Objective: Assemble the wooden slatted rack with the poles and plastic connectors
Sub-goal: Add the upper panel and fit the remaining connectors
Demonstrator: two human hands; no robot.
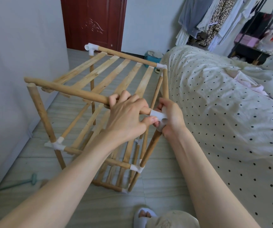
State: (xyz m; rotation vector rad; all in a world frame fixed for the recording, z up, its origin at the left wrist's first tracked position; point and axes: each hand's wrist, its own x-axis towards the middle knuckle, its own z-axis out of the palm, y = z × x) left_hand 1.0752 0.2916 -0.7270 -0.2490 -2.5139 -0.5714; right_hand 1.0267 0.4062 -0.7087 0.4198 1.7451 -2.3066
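The wooden rack [99, 76] stands on the floor with slatted shelves on several levels and white plastic connectors [91, 47] at its corners. My left hand [126, 116] grips the near top pole [66, 92], which runs left to a bare end above the front left upright [38, 106]. The pole's right end sits in a white plastic connector [158, 116] at the near right corner. My right hand [170, 117] holds that connector, which rests on top of the front right upright [150, 147].
A bed with a dotted cover [223, 112] lies close on the right. A white wall is on the left and a red door [93, 22] behind. Clothes hang at the back right. A green tool [32, 178] lies on the floor; my slippered foot [144, 216] is below.
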